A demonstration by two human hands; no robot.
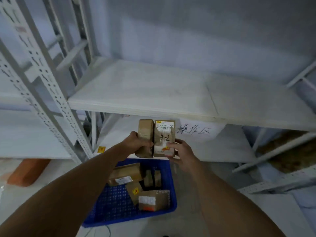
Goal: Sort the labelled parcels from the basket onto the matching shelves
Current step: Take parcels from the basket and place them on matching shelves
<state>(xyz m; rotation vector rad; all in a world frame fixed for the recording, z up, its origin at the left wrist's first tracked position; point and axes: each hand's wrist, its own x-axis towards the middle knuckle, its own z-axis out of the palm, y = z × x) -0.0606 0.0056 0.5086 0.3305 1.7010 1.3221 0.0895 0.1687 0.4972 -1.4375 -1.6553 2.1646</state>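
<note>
Head view, single frame, somewhat blurred.

Two cardboard parcels are held up side by side, upright and touching, just below the front edge of the white shelf [145, 93].

Left grip [137, 142], a bare hand, is clenched round the lower half of the plain parcel [145, 130]. The fingers wrap over its front face.

Right grip [181, 151] grasps the marked parcel [165, 135] at its lower right corner. This parcel has a printed barcode label at the top, "4-2" handwritten across the middle, and an orange-and-white sticker near the bottom.

Both parcels hang above the far rim of the blue basket [109, 204], which sits on a pale surface between the forearms. The basket holds several more parcels at its right side: a long box [126, 173], a small tilted box [135, 192] with a yellow sticker, and a near box [153, 200] printed "ZHUAN".

Behind the held parcels, a paper sign [193, 130] with handwritten characters lies on the lower shelf.

A slotted upright [56, 100] stands at left. Beyond it is an orange object [27, 171], too blurred to identify.
</note>
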